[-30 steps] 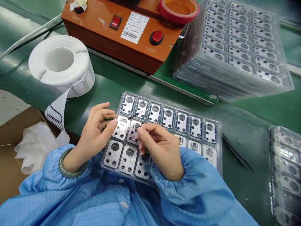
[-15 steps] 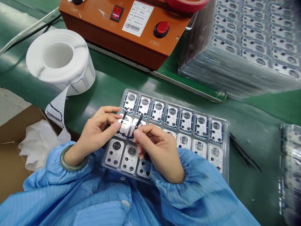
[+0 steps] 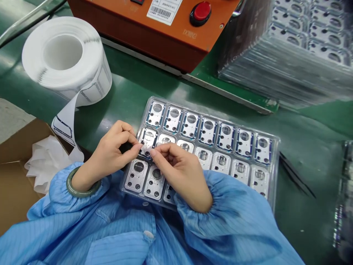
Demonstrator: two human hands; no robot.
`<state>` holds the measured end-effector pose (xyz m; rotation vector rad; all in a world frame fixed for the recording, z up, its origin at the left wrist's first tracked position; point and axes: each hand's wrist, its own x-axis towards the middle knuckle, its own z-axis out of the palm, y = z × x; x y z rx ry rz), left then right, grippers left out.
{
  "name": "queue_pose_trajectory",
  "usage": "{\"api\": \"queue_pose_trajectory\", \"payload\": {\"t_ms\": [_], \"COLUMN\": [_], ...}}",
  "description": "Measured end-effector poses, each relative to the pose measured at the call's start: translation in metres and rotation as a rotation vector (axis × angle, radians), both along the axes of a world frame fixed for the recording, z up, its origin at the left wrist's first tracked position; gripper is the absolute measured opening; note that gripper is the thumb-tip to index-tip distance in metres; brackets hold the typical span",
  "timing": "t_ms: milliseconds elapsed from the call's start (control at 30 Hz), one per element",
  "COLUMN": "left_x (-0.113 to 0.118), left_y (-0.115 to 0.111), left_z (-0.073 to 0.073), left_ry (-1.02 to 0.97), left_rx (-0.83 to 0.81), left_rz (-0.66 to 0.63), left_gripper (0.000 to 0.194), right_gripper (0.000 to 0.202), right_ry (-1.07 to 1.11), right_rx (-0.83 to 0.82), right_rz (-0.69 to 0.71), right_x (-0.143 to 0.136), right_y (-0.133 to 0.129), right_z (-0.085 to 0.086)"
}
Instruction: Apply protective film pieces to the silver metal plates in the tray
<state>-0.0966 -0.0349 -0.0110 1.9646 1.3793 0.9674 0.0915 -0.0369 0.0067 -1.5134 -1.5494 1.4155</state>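
A clear plastic tray [image 3: 275, 156] lies in front of me with rows of silver metal plates, each with a round window and small holes. On the first plate of the middle row [image 3: 149, 138] rests a thin black adhesive frame [image 3: 141, 137] along its edges. My left hand [image 3: 117, 147] pinches at the frame's left side, thumb and forefinger close together. At the lower right corner, my right hand [image 3: 182, 167] has its thumb and forefinger pressed together on the frame. My fingertips partly cover the frame. Plates in the back row carry similar dark frames.
A roll of white backing paper [image 3: 95, 79] with black frames stands at left, its strip hanging toward a cardboard box [image 3: 16, 187]. An orange machine [image 3: 154, 40] with a red button sits behind. Stacked trays [image 3: 264, 73] rise at back right; black tweezers [image 3: 296, 173] lie right of the tray.
The black frame, held raised and tilted over the tray before, now lies along the first middle-row plate. Both hands have moved slightly closer together. The whole view has shifted a little.
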Motion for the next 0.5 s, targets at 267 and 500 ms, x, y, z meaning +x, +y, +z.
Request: {"api": "queue_pose_trajectory", "payload": {"t_ms": [267, 500], "left_x": [-0.0020, -0.0009], "left_y": [-0.0004, -0.0005], "left_z": [-0.0008, -0.0005], "left_ry": [0.015, 0.018], "left_rx": [-0.010, -0.009], "left_rz": [-0.032, -0.037], "left_gripper": [0.006, 0.006], "right_gripper": [0.018, 0.018], "right_ry": [-0.032, -0.051], "right_rx": [0.022, 0.018], "right_rz": [0.014, 0.029], "right_x": [-0.0013, -0.0028], "right_y": [0.0007, 0.0021], "right_z": [0.0013, 0.0020]}}
